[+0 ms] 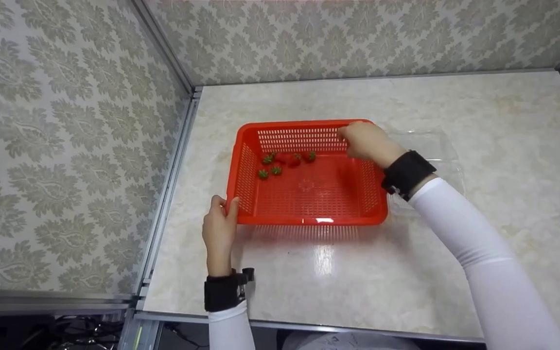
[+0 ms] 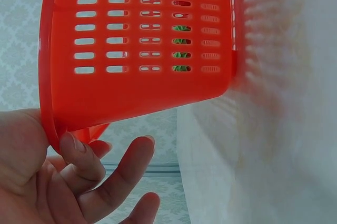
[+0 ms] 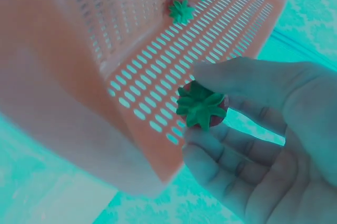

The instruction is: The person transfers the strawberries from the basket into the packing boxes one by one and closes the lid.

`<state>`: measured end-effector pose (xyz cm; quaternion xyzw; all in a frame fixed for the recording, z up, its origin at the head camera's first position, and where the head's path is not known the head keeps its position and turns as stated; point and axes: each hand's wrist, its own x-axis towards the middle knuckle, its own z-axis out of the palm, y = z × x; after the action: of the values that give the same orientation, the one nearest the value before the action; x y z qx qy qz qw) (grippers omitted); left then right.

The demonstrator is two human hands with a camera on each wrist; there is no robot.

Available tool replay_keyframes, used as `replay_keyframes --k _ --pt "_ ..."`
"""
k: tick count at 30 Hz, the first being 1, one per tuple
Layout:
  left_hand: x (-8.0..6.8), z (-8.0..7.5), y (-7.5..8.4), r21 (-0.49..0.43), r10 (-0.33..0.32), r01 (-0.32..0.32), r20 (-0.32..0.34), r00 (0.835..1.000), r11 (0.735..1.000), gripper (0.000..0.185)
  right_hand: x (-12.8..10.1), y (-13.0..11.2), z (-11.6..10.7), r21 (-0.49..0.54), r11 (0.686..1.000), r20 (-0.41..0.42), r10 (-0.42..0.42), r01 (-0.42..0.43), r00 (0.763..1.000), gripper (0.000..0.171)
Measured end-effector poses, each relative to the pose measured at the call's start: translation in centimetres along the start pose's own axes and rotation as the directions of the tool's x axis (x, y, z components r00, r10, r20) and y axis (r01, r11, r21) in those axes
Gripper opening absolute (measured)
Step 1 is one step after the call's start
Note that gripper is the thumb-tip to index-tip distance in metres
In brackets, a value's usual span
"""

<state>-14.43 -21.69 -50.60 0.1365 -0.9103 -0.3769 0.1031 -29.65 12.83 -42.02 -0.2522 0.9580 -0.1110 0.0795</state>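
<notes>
A red plastic basket (image 1: 280, 221) with slotted walls stands on the table. My left hand (image 1: 219, 231) grips its near left corner, thumb and fingers at the rim (image 2: 48, 77), the other fingers spread below. Over the basket's far right part is my right hand (image 1: 368, 141). Between its thumb and fingers it pinches a strawberry (image 3: 201, 109), green leaves facing the right wrist camera; in the head view the hand hides that berry. Several strawberries (image 1: 293, 159) lie at the basket's left and back, and some of their leaves (image 2: 181, 54) show through the slots.
Right of the basket, partly behind the right arm, lies a clear plastic container (image 1: 447, 167). The pale marbled table (image 1: 323, 282) is bordered by patterned walls (image 1: 280, 43) at the back and left, with a metal frame (image 1: 168, 194) along its left edge.
</notes>
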Motion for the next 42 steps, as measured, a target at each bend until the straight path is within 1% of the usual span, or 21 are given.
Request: replay_keyframes --k 4,10,13,18,23,28,33,36,42 --pt "0.0 0.1 0.2 0.002 0.004 -0.004 0.008 1.0 1.0 0.03 -1.3 0.6 -1.1 0.021 1.0 -0.02 0.008 -0.007 1.0 0.037" --pt "0.1 0.3 0.5 -0.005 -0.009 0.009 0.008 1.0 1.0 0.03 -3.5 2.0 -2.4 0.024 1.0 -0.027 0.017 -0.016 0.999 0.025" --pt "0.2 0.3 0.5 -0.012 -0.004 0.004 0.009 1.0 1.0 0.029 -4.5 2.9 -2.8 0.047 0.998 -0.026 0.032 -0.03 0.999 0.026" --pt "0.2 0.1 0.2 -0.005 -0.019 0.019 0.0 1.0 1.0 0.029 -5.9 4.5 -2.7 0.1 0.994 -0.01 0.053 -0.052 0.999 0.03" --pt "0.0 -0.1 0.2 -0.001 -0.027 0.027 0.01 1.0 1.0 0.029 -7.7 6.3 -1.9 0.11 0.988 0.015 0.106 -0.107 0.994 0.036" --pt "-0.1 -0.3 0.3 0.007 -0.027 0.027 0.007 1.0 1.0 0.029 -9.5 8.0 -0.2 0.103 0.987 0.033 0.118 -0.12 0.993 0.037" --pt "-0.2 0.0 0.2 0.009 -0.011 0.011 0.008 1.0 1.0 0.03 -11.1 9.3 1.4 0.13 0.979 0.083 0.147 -0.157 0.986 0.038" --pt "-0.2 0.1 0.2 0.003 -0.015 0.015 0.005 1.0 1.0 0.03 -11.3 9.8 2.1 0.134 0.979 0.102 0.138 -0.151 0.985 0.038" --pt "-0.3 0.1 0.3 -0.001 -0.021 0.021 0.014 1.0 1.0 0.029 -11.7 10.3 3.5 0.137 0.98 0.11 0.129 -0.143 0.986 0.036"
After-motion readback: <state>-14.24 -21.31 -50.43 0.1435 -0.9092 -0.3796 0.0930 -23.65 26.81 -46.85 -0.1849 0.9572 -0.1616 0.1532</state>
